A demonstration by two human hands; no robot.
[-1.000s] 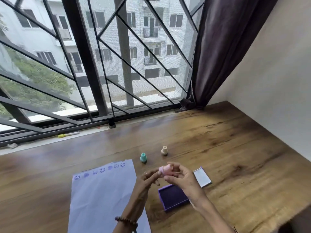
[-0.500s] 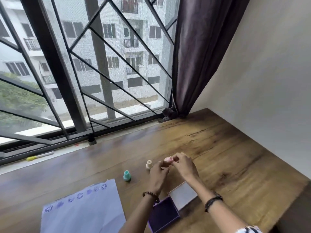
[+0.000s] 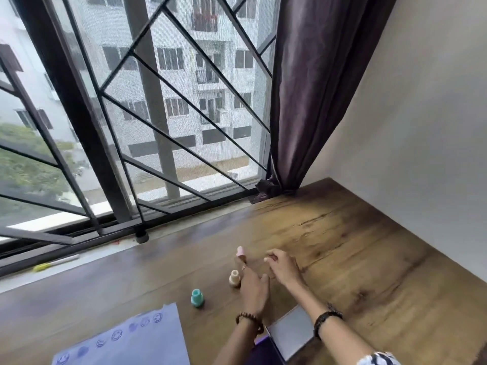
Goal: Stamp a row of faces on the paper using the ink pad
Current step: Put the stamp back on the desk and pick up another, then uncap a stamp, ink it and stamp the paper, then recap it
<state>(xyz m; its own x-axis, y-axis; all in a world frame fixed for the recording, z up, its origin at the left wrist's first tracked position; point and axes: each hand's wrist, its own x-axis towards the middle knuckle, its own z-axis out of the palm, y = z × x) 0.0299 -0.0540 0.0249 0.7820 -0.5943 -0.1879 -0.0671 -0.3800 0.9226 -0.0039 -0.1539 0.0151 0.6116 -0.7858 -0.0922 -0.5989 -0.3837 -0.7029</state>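
Observation:
A pale purple paper (image 3: 137, 343) lies at the lower left, with a row of blue stamped faces (image 3: 117, 334) along its top edge. My left hand (image 3: 254, 288) reaches away over the table and pinches a pink stamp (image 3: 240, 251) at its fingertips, just beyond a beige stamp (image 3: 234, 277). A teal stamp (image 3: 197, 297) stands upright between the beige one and the paper. My right hand (image 3: 283, 268) hovers to the right of the pink stamp, fingers loosely curled, holding nothing. The purple ink pad (image 3: 259, 350) is mostly hidden under my left forearm, its grey lid (image 3: 290, 335) beside it.
The wooden table (image 3: 355, 259) ends at a white wall on the right and a barred window at the back. A dark curtain (image 3: 303, 101) hangs in the corner. A yellow-capped marker (image 3: 55, 263) lies on the window sill at the left.
Both hands pinched the pink stamp before; now only my left hand holds it, farther out over the table. My right hand has let go. The view has swung right.

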